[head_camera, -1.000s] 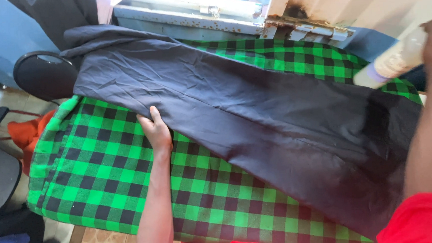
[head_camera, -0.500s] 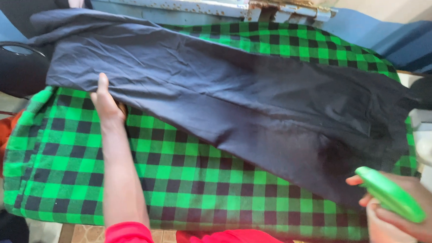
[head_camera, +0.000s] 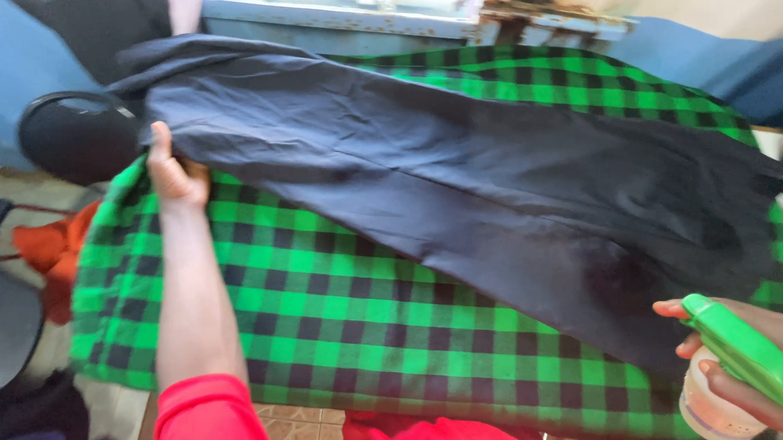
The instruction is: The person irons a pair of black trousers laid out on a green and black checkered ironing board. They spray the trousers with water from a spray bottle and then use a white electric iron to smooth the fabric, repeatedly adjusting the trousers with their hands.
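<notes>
- One dark navy garment (head_camera: 461,181) lies spread slantwise across one green-and-black checked cloth (head_camera: 325,313) that covers the work surface; a darker patch shows on the garment near its lower right end
- One spray bottle (head_camera: 735,380) with a green head and pale body sits at the lower right corner; one black round object (head_camera: 75,138) rests at the cloth's left end
- Left hand (head_camera: 173,173) pinches the garment's near edge at its upper left, thumb upward on top of the fabric, fingers tucked under it
- Right hand (head_camera: 774,369) is wrapped round the spray bottle, one finger at the front by the trigger
- Left arm reaches forward nearly straight, red sleeve (head_camera: 208,426) at the shoulder; the right hand stays low, close to the body, just beside the garment's lower end
</notes>
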